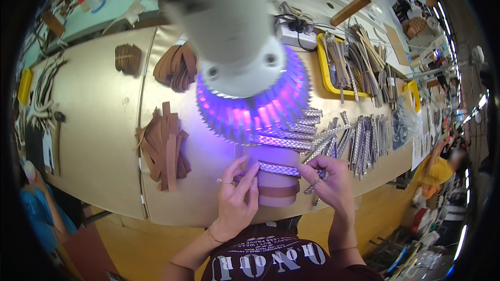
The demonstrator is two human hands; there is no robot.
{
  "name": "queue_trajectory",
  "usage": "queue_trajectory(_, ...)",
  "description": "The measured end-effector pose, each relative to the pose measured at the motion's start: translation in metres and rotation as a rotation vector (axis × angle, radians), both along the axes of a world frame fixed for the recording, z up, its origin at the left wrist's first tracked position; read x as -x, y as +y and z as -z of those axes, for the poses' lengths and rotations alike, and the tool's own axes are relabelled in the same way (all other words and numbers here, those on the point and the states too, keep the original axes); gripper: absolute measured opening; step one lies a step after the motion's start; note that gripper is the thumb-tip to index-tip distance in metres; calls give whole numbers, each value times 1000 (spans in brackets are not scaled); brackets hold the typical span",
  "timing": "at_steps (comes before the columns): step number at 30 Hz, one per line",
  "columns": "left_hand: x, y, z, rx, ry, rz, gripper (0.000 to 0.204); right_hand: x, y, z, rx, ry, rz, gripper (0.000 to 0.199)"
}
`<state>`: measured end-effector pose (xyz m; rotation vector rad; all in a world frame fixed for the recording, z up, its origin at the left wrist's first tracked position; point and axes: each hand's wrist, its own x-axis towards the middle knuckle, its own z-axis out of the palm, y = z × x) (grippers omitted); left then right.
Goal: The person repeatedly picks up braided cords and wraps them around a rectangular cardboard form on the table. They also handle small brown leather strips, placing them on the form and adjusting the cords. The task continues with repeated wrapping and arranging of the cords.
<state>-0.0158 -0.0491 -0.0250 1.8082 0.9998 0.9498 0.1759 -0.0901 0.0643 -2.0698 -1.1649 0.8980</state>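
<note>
Head view: nearest, the left hand (237, 195) presses its fingertips on a silver braided strip (278, 168) lying across a brown leather strap (277, 191) at the table's (99, 140) near edge, while the right hand (329, 183) pinches the strip's other end. Beyond them glows a violet lamp (250, 104). Farther right stands a yellow tray (324, 75) of strips.
</note>
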Motion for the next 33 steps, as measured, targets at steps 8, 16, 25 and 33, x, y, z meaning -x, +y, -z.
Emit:
queue_trajectory(8,-1,-17,-17,-189,143,53,38,-2,-1,11,-65,35,-1,25)
queue_trajectory(16,-5,-20,-15,-117,119,107,39,2,4,-6,-68,-114,-80,29)
queue_trajectory(25,-10,-19,-22,-95,136,103,37,11,22,-29,-110,-234,-182,24)
queue_trajectory(33,-8,-18,-21,-131,144,138,47,9,34,-30,-134,-179,-325,29)
